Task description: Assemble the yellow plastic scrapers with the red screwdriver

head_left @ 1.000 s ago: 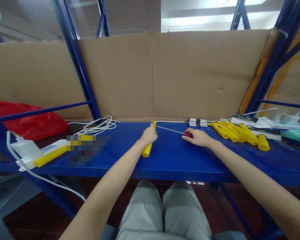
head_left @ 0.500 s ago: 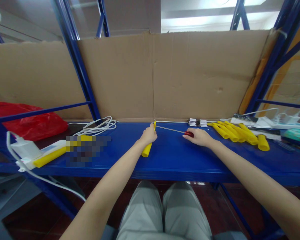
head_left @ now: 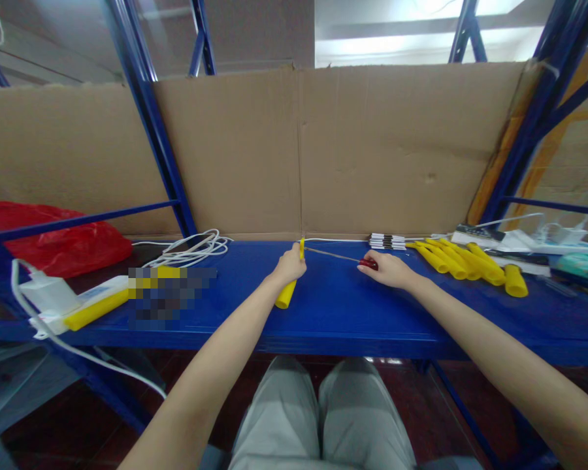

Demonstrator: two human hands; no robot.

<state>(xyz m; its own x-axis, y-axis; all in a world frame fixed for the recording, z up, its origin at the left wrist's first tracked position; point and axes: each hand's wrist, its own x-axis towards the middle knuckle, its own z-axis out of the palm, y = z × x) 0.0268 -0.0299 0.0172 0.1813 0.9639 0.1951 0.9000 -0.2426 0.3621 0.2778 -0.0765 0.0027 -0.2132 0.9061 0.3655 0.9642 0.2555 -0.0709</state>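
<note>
Barely shifting since earlier, your left grip is holding a yellow tube; your right grip is clasping a red-handled tool pointing at it. That tube is looking unfinished; other tubes are lying right of both.

Single head view: from above lap, tilted forward and down, near blue bench, facing cardboard panel.

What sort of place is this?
Likely a makeshift workbench in a workshop or storeroom: a blue rack shelf serves as the worktop, the right hand holds a red-handled tool, and similar yellow pieces lie grouped together.
</note>
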